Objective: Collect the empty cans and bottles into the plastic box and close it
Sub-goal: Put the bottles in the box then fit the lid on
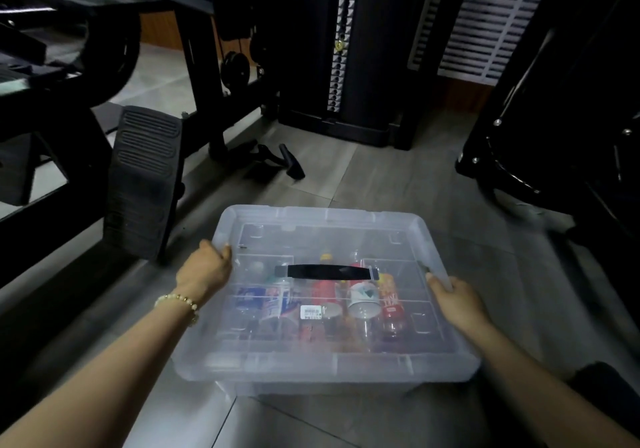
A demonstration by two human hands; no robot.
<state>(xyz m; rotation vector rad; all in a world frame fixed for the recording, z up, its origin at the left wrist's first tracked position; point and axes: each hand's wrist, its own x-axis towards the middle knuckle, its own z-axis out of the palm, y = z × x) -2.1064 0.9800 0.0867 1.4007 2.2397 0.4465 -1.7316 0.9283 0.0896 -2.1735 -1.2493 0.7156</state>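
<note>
A clear plastic box stands on the grey tiled floor in front of me. Its translucent lid with a black handle lies over the top. My left hand grips the lid's left edge, thumb on top. My right hand grips the lid's right edge. Through the lid I see several cans and bottles lying inside, among them a blue-and-white can and a red-labelled bottle. Whether the lid is fully seated I cannot tell.
Black gym equipment surrounds the spot: a ribbed footplate close to the box's left, a weight stack at the back, a dark machine frame at the right. A black strap handle lies on the floor behind the box.
</note>
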